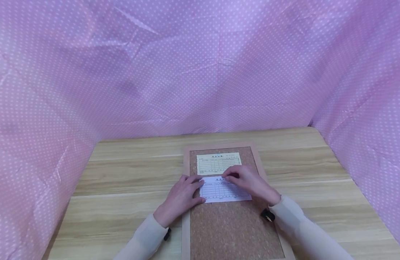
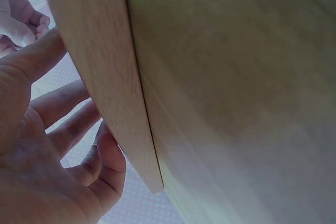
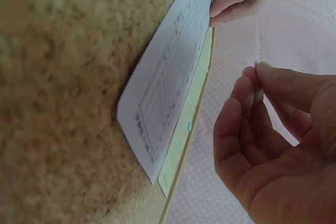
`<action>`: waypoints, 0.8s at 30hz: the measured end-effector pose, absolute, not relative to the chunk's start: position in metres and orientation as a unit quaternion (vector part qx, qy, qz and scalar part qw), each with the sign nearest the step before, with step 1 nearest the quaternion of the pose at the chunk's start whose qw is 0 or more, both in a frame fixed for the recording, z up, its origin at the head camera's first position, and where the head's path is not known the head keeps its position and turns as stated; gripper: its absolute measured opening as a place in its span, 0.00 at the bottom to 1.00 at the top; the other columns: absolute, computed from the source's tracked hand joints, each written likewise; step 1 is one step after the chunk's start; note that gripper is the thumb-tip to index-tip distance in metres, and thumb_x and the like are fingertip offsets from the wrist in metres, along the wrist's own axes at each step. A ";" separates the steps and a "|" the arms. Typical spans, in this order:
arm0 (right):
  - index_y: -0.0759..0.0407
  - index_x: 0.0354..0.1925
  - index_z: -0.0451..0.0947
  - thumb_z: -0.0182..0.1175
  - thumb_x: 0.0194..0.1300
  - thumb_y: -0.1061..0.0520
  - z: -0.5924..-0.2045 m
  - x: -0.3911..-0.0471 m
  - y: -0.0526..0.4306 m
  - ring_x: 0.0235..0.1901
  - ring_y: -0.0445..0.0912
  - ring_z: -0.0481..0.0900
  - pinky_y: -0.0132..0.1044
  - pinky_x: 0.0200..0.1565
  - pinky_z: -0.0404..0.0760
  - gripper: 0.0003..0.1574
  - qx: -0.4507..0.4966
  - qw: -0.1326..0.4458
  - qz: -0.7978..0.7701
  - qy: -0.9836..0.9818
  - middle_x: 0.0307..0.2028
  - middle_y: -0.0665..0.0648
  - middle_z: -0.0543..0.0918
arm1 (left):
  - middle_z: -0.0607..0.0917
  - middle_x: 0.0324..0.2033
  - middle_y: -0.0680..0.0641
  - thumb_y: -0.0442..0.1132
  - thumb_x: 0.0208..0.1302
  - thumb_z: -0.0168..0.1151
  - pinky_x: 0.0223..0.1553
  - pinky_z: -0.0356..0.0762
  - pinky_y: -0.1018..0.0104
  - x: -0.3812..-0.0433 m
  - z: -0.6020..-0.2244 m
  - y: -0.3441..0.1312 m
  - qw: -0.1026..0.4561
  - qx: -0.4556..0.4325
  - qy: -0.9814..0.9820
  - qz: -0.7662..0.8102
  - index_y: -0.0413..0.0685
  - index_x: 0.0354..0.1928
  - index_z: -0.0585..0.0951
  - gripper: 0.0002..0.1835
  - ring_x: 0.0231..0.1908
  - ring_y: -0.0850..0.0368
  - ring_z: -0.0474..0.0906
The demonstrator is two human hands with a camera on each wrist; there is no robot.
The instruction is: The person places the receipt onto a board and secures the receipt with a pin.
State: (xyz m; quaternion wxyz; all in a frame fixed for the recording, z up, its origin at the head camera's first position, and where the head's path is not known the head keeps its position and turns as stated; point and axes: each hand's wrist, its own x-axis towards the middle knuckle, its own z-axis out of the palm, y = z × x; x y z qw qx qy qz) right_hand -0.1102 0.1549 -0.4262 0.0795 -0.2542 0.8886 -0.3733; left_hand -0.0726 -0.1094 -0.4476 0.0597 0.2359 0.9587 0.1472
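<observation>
A white printed form point(image 1: 224, 193) lies on the framed corkboard point(image 1: 232, 231), just below a yellow form point(image 1: 206, 166). A small light-blue pin point(image 1: 218, 154) shows at the yellow form's top edge. My left hand point(image 1: 183, 195) rests over the board's left frame, with fingertips and thumb pressing the white form's left edge. Above the white form's top edge, my right hand point(image 1: 248, 180) pinches a small pale pin point(image 3: 257, 64) between thumb and forefinger. Most of this pin is hidden by the fingertips.
The corkboard lies on a wood-grain table point(image 1: 128, 180). Pink polka-dot cloth point(image 1: 200, 72) hangs behind the table and along both sides. The board's wooden frame point(image 2: 100, 51) stands slightly proud of the tabletop.
</observation>
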 end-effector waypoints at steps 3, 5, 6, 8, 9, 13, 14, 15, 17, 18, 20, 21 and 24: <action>0.58 0.43 0.89 0.66 0.70 0.64 -0.428 -0.114 0.153 0.39 0.40 0.81 0.36 0.43 0.81 0.07 -0.251 0.088 -0.371 0.890 0.41 0.50 0.90 | 0.78 0.66 0.45 0.54 0.60 0.76 0.50 0.77 0.56 -0.072 -0.448 -0.109 0.059 0.237 0.959 0.147 0.45 0.64 0.82 0.34 0.54 0.48 0.73; 0.58 0.43 0.89 0.65 0.69 0.64 -0.430 -0.116 0.152 0.38 0.40 0.81 0.36 0.42 0.81 0.07 -0.248 0.094 -0.374 0.889 0.41 0.51 0.90 | 0.78 0.66 0.45 0.54 0.60 0.76 0.50 0.77 0.56 -0.072 -0.448 -0.109 0.059 0.237 0.958 0.147 0.45 0.64 0.82 0.33 0.54 0.48 0.73; 0.59 0.43 0.89 0.65 0.69 0.64 -0.431 -0.117 0.152 0.38 0.40 0.81 0.36 0.42 0.81 0.07 -0.248 0.096 -0.376 0.888 0.40 0.51 0.89 | 0.78 0.66 0.45 0.54 0.61 0.76 0.50 0.77 0.56 -0.072 -0.448 -0.109 0.059 0.238 0.958 0.147 0.45 0.64 0.82 0.33 0.54 0.48 0.73; 0.59 0.43 0.89 0.66 0.69 0.64 -0.432 -0.119 0.152 0.38 0.40 0.82 0.36 0.44 0.81 0.07 -0.246 0.099 -0.379 0.887 0.40 0.50 0.90 | 0.78 0.66 0.46 0.54 0.61 0.76 0.49 0.77 0.57 -0.072 -0.449 -0.109 0.058 0.239 0.958 0.146 0.45 0.64 0.82 0.33 0.54 0.48 0.73; 0.59 0.43 0.88 0.66 0.69 0.64 -0.433 -0.120 0.151 0.38 0.40 0.82 0.36 0.44 0.82 0.07 -0.244 0.102 -0.381 0.886 0.39 0.50 0.89 | 0.78 0.66 0.46 0.54 0.61 0.76 0.49 0.77 0.57 -0.071 -0.449 -0.109 0.057 0.239 0.958 0.146 0.45 0.64 0.82 0.33 0.54 0.48 0.73; 0.59 0.42 0.88 0.65 0.69 0.64 -0.434 -0.124 0.151 0.38 0.40 0.82 0.37 0.43 0.81 0.07 -0.242 0.110 -0.385 0.884 0.37 0.48 0.89 | 0.79 0.66 0.46 0.54 0.61 0.76 0.49 0.77 0.57 -0.071 -0.449 -0.109 0.053 0.241 0.958 0.147 0.44 0.64 0.83 0.33 0.54 0.48 0.73; 0.59 0.42 0.89 0.65 0.69 0.64 -0.435 -0.125 0.150 0.37 0.40 0.82 0.37 0.43 0.81 0.06 -0.239 0.112 -0.385 0.884 0.37 0.48 0.88 | 0.79 0.66 0.45 0.54 0.60 0.76 0.49 0.77 0.57 -0.071 -0.449 -0.109 0.052 0.242 0.958 0.147 0.44 0.64 0.83 0.33 0.54 0.48 0.73; 0.58 0.42 0.89 0.65 0.69 0.64 -0.435 -0.125 0.150 0.37 0.39 0.82 0.37 0.43 0.81 0.07 -0.237 0.114 -0.385 0.885 0.36 0.48 0.88 | 0.79 0.66 0.45 0.54 0.60 0.76 0.49 0.77 0.57 -0.071 -0.449 -0.109 0.051 0.242 0.958 0.148 0.44 0.64 0.83 0.33 0.54 0.48 0.73; 0.57 0.42 0.89 0.65 0.69 0.64 -0.435 -0.127 0.149 0.37 0.39 0.82 0.38 0.43 0.81 0.07 -0.235 0.115 -0.381 0.887 0.36 0.47 0.88 | 0.79 0.66 0.45 0.54 0.60 0.76 0.50 0.77 0.56 -0.071 -0.449 -0.110 0.049 0.243 0.957 0.148 0.44 0.64 0.83 0.33 0.54 0.48 0.73; 0.57 0.42 0.89 0.65 0.69 0.64 -0.435 -0.127 0.148 0.37 0.39 0.81 0.37 0.43 0.81 0.07 -0.231 0.117 -0.379 0.888 0.36 0.47 0.88 | 0.79 0.66 0.45 0.54 0.60 0.77 0.50 0.77 0.56 -0.071 -0.449 -0.110 0.049 0.243 0.957 0.149 0.44 0.64 0.83 0.33 0.54 0.48 0.73; 0.56 0.42 0.89 0.65 0.70 0.64 -0.435 -0.128 0.147 0.37 0.38 0.81 0.37 0.43 0.81 0.07 -0.227 0.121 -0.375 0.891 0.36 0.46 0.88 | 0.79 0.66 0.45 0.54 0.60 0.77 0.50 0.77 0.57 -0.071 -0.449 -0.110 0.049 0.243 0.957 0.148 0.44 0.64 0.83 0.33 0.54 0.48 0.73; 0.56 0.42 0.89 0.65 0.70 0.64 -0.435 -0.128 0.147 0.36 0.38 0.81 0.37 0.42 0.80 0.07 -0.227 0.122 -0.372 0.892 0.36 0.46 0.88 | 0.79 0.66 0.45 0.54 0.60 0.76 0.50 0.77 0.57 -0.071 -0.449 -0.110 0.049 0.242 0.958 0.148 0.44 0.64 0.83 0.33 0.54 0.48 0.73; 0.55 0.41 0.89 0.65 0.70 0.63 -0.435 -0.129 0.145 0.34 0.38 0.79 0.35 0.39 0.79 0.07 -0.222 0.128 -0.367 0.894 0.35 0.46 0.88 | 0.79 0.66 0.45 0.54 0.60 0.76 0.50 0.77 0.56 -0.071 -0.449 -0.110 0.050 0.242 0.958 0.147 0.44 0.64 0.83 0.33 0.54 0.47 0.73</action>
